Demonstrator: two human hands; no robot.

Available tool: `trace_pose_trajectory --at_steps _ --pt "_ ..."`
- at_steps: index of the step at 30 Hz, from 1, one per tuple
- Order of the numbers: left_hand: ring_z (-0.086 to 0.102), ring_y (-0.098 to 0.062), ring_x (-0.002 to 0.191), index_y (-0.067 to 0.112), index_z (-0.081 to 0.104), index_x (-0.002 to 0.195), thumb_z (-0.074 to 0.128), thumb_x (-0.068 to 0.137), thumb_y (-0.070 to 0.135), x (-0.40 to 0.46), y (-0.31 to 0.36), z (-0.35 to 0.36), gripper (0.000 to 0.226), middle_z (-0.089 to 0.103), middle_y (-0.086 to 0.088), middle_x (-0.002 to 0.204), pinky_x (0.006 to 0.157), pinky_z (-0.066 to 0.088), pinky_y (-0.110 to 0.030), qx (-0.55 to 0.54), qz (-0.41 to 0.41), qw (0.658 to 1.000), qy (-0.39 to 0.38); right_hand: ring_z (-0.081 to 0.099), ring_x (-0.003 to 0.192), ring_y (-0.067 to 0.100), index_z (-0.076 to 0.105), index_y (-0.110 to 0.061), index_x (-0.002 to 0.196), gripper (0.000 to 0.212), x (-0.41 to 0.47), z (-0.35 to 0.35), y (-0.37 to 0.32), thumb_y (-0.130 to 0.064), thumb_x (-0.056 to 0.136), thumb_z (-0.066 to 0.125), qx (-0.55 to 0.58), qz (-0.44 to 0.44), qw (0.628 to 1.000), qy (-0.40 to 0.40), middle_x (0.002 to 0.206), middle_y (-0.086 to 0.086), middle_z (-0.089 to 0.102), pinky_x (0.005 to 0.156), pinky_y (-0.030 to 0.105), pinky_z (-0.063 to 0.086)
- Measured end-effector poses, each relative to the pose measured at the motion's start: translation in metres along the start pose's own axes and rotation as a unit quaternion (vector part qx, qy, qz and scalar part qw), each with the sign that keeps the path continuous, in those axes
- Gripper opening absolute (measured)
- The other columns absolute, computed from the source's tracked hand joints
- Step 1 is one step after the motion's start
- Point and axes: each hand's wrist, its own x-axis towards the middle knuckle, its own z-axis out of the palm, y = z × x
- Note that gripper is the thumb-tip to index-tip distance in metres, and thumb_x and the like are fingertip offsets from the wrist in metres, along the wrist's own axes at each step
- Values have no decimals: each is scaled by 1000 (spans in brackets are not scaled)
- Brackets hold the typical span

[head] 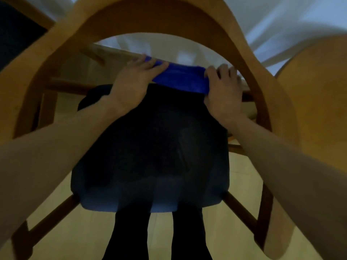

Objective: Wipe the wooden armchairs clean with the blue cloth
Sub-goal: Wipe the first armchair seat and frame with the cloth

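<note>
Above dark seat (150,147), blue cloth (181,79) between hands' grip.

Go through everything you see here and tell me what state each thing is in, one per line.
Blue cloth: stretched between both hands at the seat's far edge.
Left hand: gripping the cloth's left end.
Right hand: gripping its right end.
Armchair: upright, dark seat cushion in place.
</note>
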Motion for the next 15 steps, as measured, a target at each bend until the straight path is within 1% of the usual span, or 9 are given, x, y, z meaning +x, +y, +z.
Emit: trace_pose_trajectory --at_steps 1,2,4,5,6,7,9,12,15 --pt "23 -42 142 33 22 152 32 94 14 10 -4 5 62 30 -16 154 111 25 -56 12 -6 1000 -5 51 113 36 51 -16 118 50 10 6 3 -13 72 72 -14 -4 1000 1 121 14 53 93 50 44" --pt "19 -43 143 38 15 152 37 95 10 18 -7 12 68 25 -15 157 109 28 -57 22 -17 999 -27 50 114 36 53 -14 118 50 17 13 4 -14 71 73 -28 -7 1000 -11 122 14 53 95 50 43" --pt "14 -46 143 48 0 149 44 95 9 26 -1 28 80 11 -12 160 107 33 -60 27 -41 990 -129 47 118 36 55 -14 118 48 22 31 2 -17 73 72 -48 -15 996 -73 125 13 52 101 50 39" --pt "12 -47 143 51 -5 148 45 95 11 27 6 40 83 5 -11 161 107 32 -62 29 -52 982 -181 45 120 35 55 -16 120 47 21 41 -1 -20 75 72 -54 -30 991 -118 126 11 51 103 50 37" --pt "9 -47 143 52 -8 147 45 96 13 25 14 51 83 2 -8 162 106 30 -65 32 -65 975 -210 43 123 36 54 -18 122 48 18 51 -3 -23 78 71 -57 -47 985 -158 128 10 50 103 52 35" --pt "7 -47 144 52 -9 146 45 97 17 22 19 60 81 -1 -7 162 105 29 -67 34 -80 973 -215 39 126 38 53 -21 124 48 17 58 -5 -25 79 70 -56 -62 979 -187 130 9 49 103 54 35" --pt "7 -46 144 52 -6 146 41 98 23 14 27 70 74 -1 -5 162 103 29 -67 32 -91 977 -191 31 131 42 51 -24 126 48 13 65 -4 -30 82 68 -53 -84 969 -228 133 9 47 102 60 33" --pt "11 -46 143 49 -3 148 37 98 34 -12 34 74 66 1 -8 162 99 38 -61 47 -78 981 -172 21 137 45 46 -26 135 56 -4 63 -8 -33 83 66 -52 -103 948 -297 140 10 42 104 65 30" --pt "15 -46 142 43 -4 150 41 99 40 -51 56 80 69 1 -12 161 93 47 -52 79 -57 976 -195 15 140 44 40 -27 141 65 -45 61 -17 -31 83 67 -57 -98 927 -358 145 8 35 107 65 27"
